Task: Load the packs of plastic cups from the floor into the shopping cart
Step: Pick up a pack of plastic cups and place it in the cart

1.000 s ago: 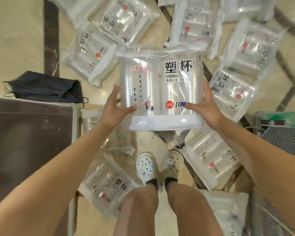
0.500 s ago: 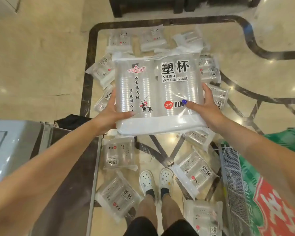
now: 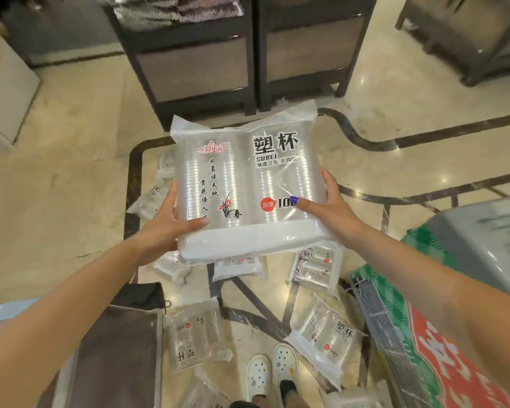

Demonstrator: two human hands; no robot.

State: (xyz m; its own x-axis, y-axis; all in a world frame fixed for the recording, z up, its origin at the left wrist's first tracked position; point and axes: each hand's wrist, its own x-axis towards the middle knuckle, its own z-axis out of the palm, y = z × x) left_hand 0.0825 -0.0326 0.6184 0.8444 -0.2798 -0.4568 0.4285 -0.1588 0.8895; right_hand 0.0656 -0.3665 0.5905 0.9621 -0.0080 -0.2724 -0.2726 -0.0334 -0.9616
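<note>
- held pack of plastic cups (image 3: pixel 248 189) is up in the air in front of the person, printed face toward the camera, above the floor (image 3: pixel 56 201).
- left hand (image 3: pixel 165 228) grips its lower-left edge: thumb across the front, the other fingers hidden behind the pack.
- right hand (image 3: pixel 327 207) grips the lower-right edge: thumb on the front over the "100" print, covering its last digit; fingers wrap the side, tips out of sight.
- loose packs (image 3: pixel 327 340) lie on the floor below and around the feet (image 3: pixel 271 372); several are partly covered by the held pack, count unclear.
- shopping cart (image 3: pixel 386 325) at lower right: only mesh wall and rim show, the rest cut off by the frame and the right forearm.
- dark bag (image 3: pixel 139 293) on the floor at left, half hidden by the left arm.
- dark cabinets (image 3: pixel 248 54) behind, tops cut off.
</note>
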